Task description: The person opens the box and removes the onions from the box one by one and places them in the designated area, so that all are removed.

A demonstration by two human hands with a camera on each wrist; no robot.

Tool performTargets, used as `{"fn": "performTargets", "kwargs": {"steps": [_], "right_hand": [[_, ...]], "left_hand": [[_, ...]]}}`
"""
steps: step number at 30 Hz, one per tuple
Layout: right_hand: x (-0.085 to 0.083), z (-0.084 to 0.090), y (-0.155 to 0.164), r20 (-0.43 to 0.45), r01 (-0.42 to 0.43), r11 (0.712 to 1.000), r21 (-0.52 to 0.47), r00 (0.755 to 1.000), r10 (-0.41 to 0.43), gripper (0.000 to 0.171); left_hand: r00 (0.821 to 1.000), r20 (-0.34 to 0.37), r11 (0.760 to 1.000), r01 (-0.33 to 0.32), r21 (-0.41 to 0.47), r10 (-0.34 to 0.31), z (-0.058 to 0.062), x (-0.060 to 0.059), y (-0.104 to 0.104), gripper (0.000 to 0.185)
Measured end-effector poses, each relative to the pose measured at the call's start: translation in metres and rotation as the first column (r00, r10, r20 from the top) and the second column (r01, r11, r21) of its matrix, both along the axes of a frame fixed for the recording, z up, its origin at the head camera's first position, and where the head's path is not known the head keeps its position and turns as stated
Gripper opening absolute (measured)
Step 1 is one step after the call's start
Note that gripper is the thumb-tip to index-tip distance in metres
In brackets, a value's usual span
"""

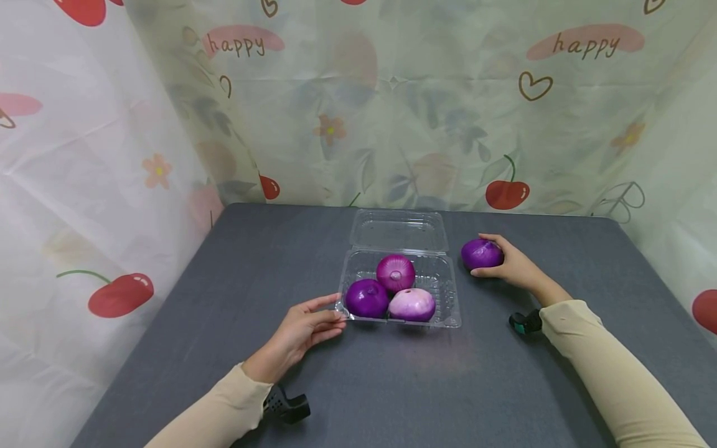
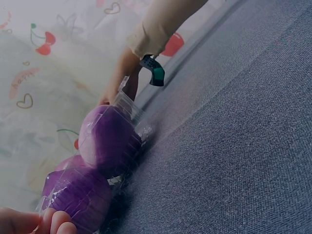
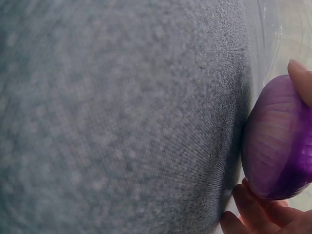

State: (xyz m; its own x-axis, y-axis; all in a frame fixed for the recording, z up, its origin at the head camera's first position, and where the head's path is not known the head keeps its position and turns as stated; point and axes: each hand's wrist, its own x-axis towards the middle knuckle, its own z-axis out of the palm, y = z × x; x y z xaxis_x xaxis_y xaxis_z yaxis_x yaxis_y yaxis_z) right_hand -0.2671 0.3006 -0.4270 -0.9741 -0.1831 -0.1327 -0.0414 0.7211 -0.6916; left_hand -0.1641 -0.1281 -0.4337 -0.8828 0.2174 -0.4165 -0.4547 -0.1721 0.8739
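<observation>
Broad dark grey cloth-covered table (image 1: 224, 298), backed on three sides by pale plastic curtains printed with cherries, hearts and "happy" (image 1: 392, 93). At the table's middle, a clear plastic clamshell box (image 1: 455, 308), hinged lid (image 1: 399, 230) thrown open flat toward the far curtain. Inside the box, three onions, touching one another: a dark purple round onion (image 1: 366, 298) at the near left corner, a pale pink-purple onion (image 1: 412, 304) at the near right, a magenta onion (image 1: 395, 272) behind and between them.

To the right of the box, on the table and just apart from the box wall, a fourth glossy purple onion (image 1: 480, 253). Wrapped around it from the right, the right hand (image 1: 512, 264), fingers over the top and thumb below; in the right wrist view, onion (image 3: 278, 141) low against the grey cloth, fingers (image 3: 251, 214) curled under it. Holding, then, not loose.

At the near left corner of the box, the left hand (image 1: 302, 330), fingers straight and relaxed, fingertips against the box rim beside the dark onion; gripping nothing. Seen in the left wrist view: fingertips (image 2: 53, 222) at the box wall (image 2: 131, 109), two purple onions pressed behind the plastic.

Cream long sleeves (image 1: 605, 348) on both arms. Smallest, a small black-and-teal wrist device (image 1: 523, 322) under the right wrist, a black one (image 1: 285, 407) under the left.
</observation>
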Motion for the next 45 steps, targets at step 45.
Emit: {"fn": "performTargets", "kwargs": {"steps": [45], "right_hand": [[-0.0019, 0.0003, -0.0001, 0.027, -0.015, 1.000, 0.009, 1.000, 0.014, 0.100]], "left_hand": [[1.000, 0.007, 1.000, -0.005, -0.008, 0.005, 0.0002, -0.0005, 0.0003, 0.048]]}}
